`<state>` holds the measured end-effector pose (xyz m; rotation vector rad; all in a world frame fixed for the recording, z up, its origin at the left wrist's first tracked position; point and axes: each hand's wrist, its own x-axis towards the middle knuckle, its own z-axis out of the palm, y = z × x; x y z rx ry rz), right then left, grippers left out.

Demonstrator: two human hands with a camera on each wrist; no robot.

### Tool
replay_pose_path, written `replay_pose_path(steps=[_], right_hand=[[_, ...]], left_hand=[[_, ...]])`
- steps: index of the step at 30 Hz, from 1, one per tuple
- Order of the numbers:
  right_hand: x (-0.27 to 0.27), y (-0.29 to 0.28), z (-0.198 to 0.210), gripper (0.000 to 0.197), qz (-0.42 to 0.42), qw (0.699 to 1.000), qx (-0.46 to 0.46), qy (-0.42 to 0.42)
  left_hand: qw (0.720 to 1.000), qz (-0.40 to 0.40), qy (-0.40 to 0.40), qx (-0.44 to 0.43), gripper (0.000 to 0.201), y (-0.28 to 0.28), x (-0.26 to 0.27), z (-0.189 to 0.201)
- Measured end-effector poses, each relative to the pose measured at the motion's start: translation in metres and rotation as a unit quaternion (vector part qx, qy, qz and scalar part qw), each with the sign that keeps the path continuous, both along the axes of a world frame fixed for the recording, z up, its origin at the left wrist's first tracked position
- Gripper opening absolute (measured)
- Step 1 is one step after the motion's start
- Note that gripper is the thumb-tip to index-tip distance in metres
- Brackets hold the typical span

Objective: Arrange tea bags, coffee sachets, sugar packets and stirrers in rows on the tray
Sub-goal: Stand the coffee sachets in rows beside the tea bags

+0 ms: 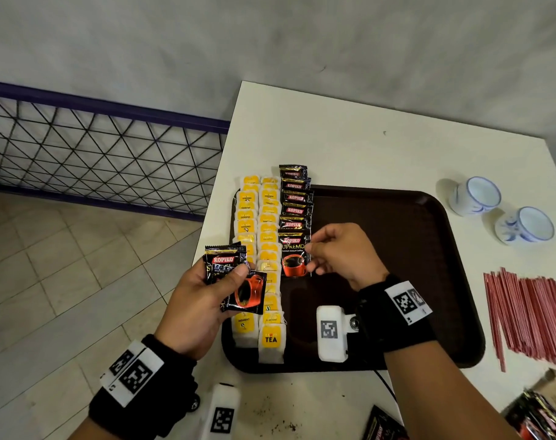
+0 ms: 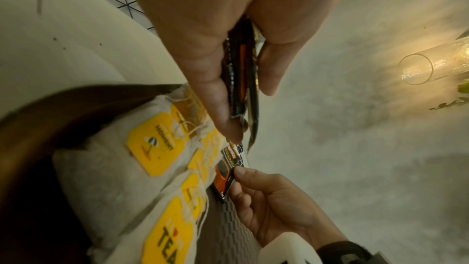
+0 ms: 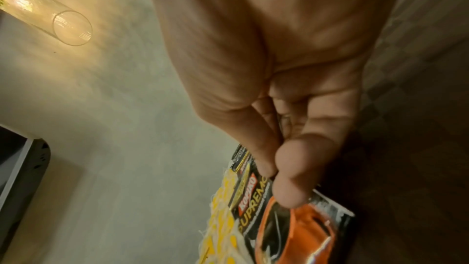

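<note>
Right below the right hand (image 1: 340, 252), pinching a coffee sachet (image 1: 295, 256) by its edge, tray (image 1: 397, 223) space is sitting open, while the left hand (image 1: 203, 300) is gripping spare sachets (image 1: 235, 274).

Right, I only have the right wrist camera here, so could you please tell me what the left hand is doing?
Observer: The left hand grips a small stack of coffee sachets, left of the tea bag rows.
Operator: Thank you. How long is the coffee row?
Observer: About six overlapping sachets form the coffee row; the right hand pinches the nearest sachet.
Operator: And where are the stirrers?
Observer: The red stirrers lie on the table, right of the tray.
</note>
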<state>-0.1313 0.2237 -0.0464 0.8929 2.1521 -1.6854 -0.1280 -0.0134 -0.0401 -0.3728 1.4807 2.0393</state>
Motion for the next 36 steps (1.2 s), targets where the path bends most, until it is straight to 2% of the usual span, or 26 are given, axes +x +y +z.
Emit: replay_pose_path(steps=[7,17,22,26,29,32,36], right_hand=[[0.001,-0.002,-0.003,0.013,-0.015,1.000,-0.004,0.002],[0.002,-0.001,-0.002,0.013,-0.039,0.999,-0.019,0.003],[0.006,0.001,0.002,0.015,-0.047,0.999,0.014,0.014],[0.011,-0.004,0.018,0.008,0.007,0.992,0.103,0.077],[0.013,-0.017,0.036,0.009,0.091,0.984,0.050,0.146],[0.014,-0.031,0.049,0.018,0.175,0.970,0.024,0.165],[0.013,-0.043,0.044,0.022,0.179,0.974,-0.017,0.141]], left_hand=[[1.000,-0.003,0.001,0.009,0.039,0.003,0.001,0.001],[1.000,-0.012,-0.004,0.007,0.036,0.007,0.002,0.006],[1.000,-0.013,-0.016,0.015,0.030,0.009,0.000,0.010],[0.999,-0.023,-0.026,0.026,0.032,0.010,-0.002,0.012],[0.998,-0.053,-0.029,0.035,0.037,0.012,-0.002,0.012],[0.995,-0.081,-0.028,0.050,0.053,0.014,-0.001,0.012],[0.992,-0.102,-0.019,0.073,0.068,0.018,-0.001,0.012]])
